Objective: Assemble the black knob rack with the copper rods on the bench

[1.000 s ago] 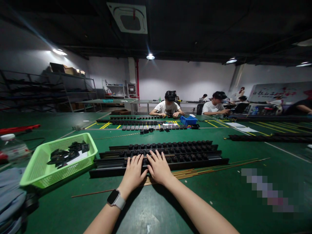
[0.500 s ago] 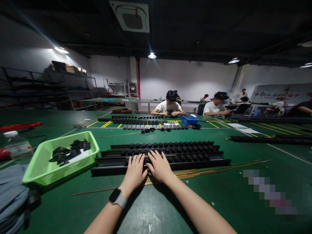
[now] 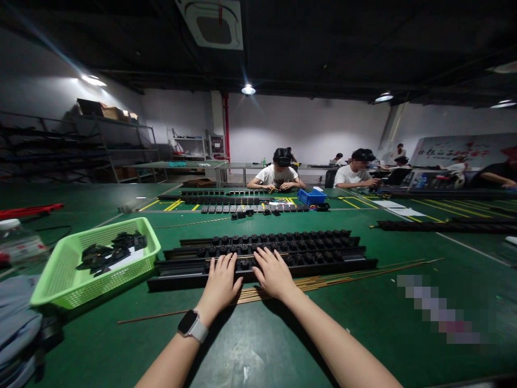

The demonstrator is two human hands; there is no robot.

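Note:
Long black strips [image 3: 323, 254] studded with rows of black socket modules lie across the green table in front of me. My left hand [image 3: 220, 283], with a smartwatch on its wrist, rests flat on the nearest strip, fingers stretched out. My right hand [image 3: 272, 272] lies beside it, fingers spread over the modules of the same strip. Neither hand holds anything. A bundle of thin copper rods [image 3: 347, 277] lies along the table just under and to the right of my hands.
A light green basket [image 3: 60, 280] with loose black parts stands at the left, beside a plastic bottle [image 3: 20, 245] and grey cloth [image 3: 16, 318]. More strips [image 3: 444, 226] lie at the right and on the far table. Other people sit working at the far table near a blue bin [image 3: 312, 197].
My right hand has slid slightly to the right along the strip. The left hand stays in nearly the same place. The view has shifted a little.

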